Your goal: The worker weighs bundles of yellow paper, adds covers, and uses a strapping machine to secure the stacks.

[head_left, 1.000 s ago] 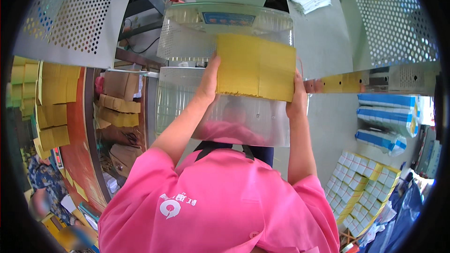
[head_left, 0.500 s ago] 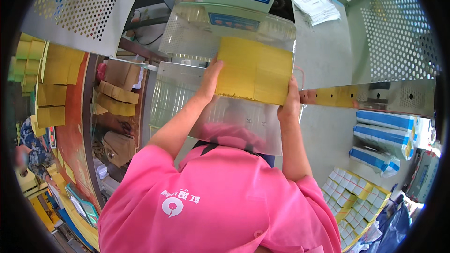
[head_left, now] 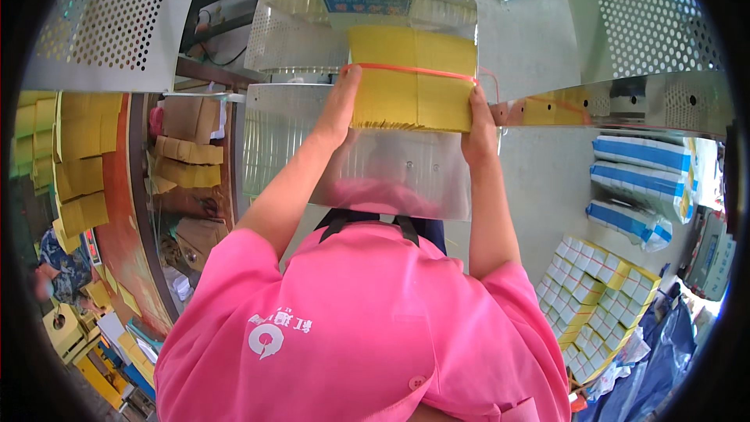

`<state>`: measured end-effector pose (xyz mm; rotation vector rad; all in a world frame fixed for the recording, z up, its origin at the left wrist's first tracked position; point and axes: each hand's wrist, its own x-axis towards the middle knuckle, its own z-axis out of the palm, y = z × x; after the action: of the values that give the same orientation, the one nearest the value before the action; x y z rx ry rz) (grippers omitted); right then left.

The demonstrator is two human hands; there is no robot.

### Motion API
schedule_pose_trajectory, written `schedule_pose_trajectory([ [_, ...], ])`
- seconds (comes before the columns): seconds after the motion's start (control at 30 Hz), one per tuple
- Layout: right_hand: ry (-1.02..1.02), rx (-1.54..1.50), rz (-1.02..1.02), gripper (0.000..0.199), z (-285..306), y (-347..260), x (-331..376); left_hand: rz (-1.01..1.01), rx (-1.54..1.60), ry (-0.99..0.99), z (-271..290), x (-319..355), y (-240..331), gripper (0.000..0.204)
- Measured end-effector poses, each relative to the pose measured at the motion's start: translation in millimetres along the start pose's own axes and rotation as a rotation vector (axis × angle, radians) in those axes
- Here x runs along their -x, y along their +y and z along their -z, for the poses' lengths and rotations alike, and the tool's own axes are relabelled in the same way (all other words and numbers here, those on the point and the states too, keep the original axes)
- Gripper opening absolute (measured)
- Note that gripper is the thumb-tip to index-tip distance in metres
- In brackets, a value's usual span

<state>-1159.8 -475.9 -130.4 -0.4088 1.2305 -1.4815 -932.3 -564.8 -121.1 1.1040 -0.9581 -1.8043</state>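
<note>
A thick stack of yellow paper (head_left: 414, 101) lies on the shiny metal table of a machine. A pinkish-red strap (head_left: 410, 69) runs across its top from side to side. My left hand (head_left: 341, 105) presses against the stack's left side, thumb up by the strap's left end. On the opposite side my right hand (head_left: 480, 119) grips the right edge, its fingertips close to the strap. Between them both hands hold the stack; the fingers beneath are hidden. Bare polished metal table (head_left: 391, 168) shows between the stack and my body.
Perforated metal panels (head_left: 652, 16) flank the machine. A metal bar (head_left: 609, 101) reaches out to the right. Blue-and-white wrapped packs (head_left: 637, 164) and banded white bundles (head_left: 598, 297) sit at right. Yellow paper stacks (head_left: 82, 176) stand on a reddish table at left, with a person (head_left: 62, 262) beyond.
A pinkish-red strap now crosses the top of the yellow stack, where none showed before. My hands and the stack have shifted farther from my body.
</note>
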Motion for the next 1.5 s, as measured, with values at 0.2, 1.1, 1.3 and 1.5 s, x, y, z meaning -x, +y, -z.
schedule_pose_trajectory([
  [0.2,-0.050,-0.018,-0.018,0.053,10,9,-10,0.055,0.091,-0.086,-2,-10,-13,0.065],
  [1.1,0.144,0.857,0.217,0.056,3,3,17,0.038,-0.783,0.061,54,19,1,0.067],
  [1.3,0.220,0.821,-0.039,0.057,44,2,35,0.076,-0.391,0.179,82,3,18,0.064],
  [1.5,0.218,0.264,-0.165,0.060,-14,4,51,0.170,-0.151,-0.004,28,-13,11,0.060],
])
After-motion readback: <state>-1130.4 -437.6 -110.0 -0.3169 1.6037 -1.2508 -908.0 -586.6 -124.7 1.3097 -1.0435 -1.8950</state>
